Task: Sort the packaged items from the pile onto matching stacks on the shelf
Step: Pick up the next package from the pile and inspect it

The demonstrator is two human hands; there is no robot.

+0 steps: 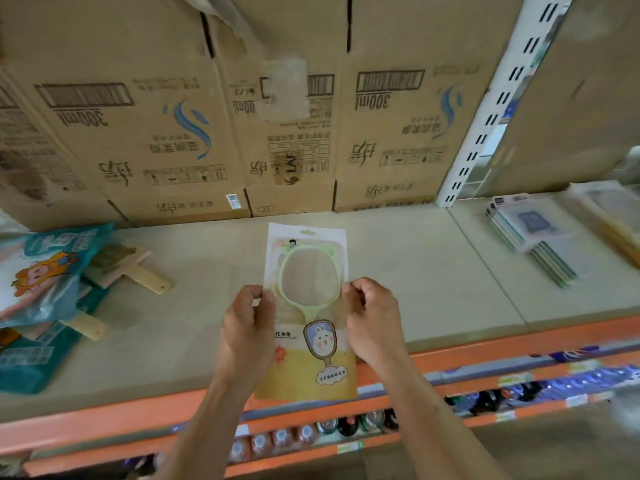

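Both hands, left hand (249, 315) and right hand (370, 311), pinch the mirror packet (306, 317) by its sides above the shelf (398, 271) front edge; loosely held, it could slip off

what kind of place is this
Probably a shop's stockroom or sales floor. Printed cardboard cartons are stacked at the back of a wide shelf, bottled goods with price tags fill the tier below, and both hands hold a retail-packaged hand mirror.
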